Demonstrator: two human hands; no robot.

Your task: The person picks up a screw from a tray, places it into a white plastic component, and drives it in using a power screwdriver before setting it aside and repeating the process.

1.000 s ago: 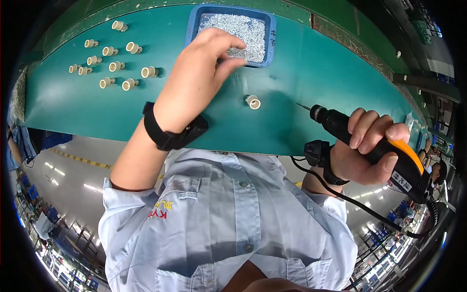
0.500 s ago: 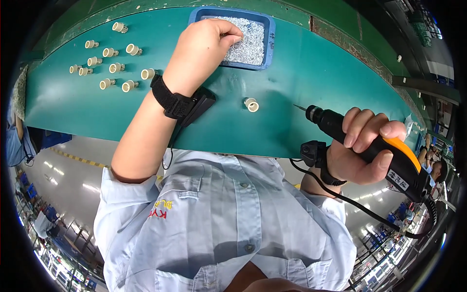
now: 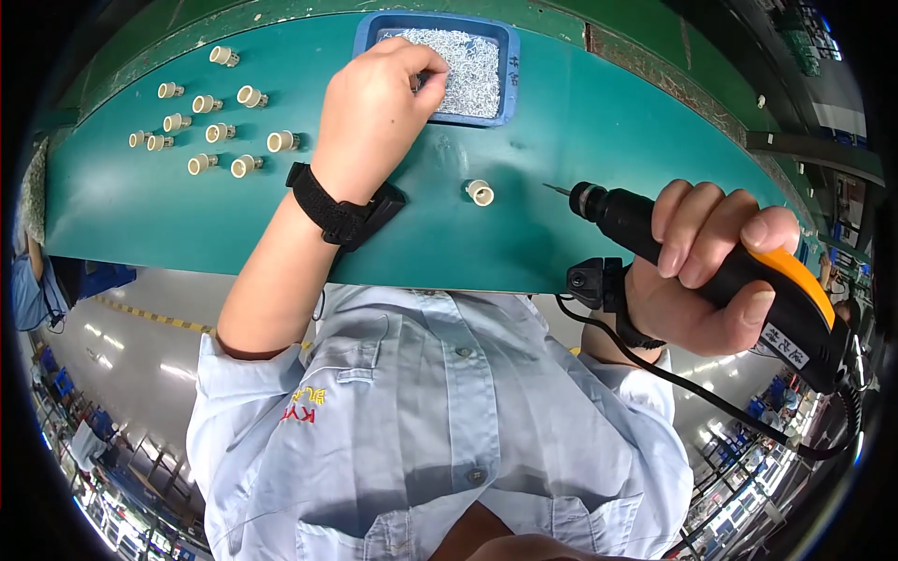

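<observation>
My left hand (image 3: 388,107) is over the near left part of a blue tray (image 3: 511,70) full of small silvery screws (image 3: 472,75). Its thumb and forefinger are pinched together, and whatever lies between them is too small to make out. My right hand (image 3: 706,271) grips a black and orange electric screwdriver (image 3: 622,217), its thin bit pointing left above the table. Between the two hands, a cream round socket-like part (image 3: 480,193) lies alone on the green tabletop, apart from the bit.
Several more cream parts (image 3: 220,133) lie scattered on the left of the green table (image 3: 140,215). A black cable (image 3: 692,397) runs beside my right forearm to the screwdriver's rear. A raised green edge (image 3: 655,79) borders the far side. Another person's blue sleeve (image 3: 36,290) shows at far left.
My left hand has drawn slightly left and back from the middle of the screws, still pinched. The screwdriver's tip has come a little left and farther up, nearer the single cream part.
</observation>
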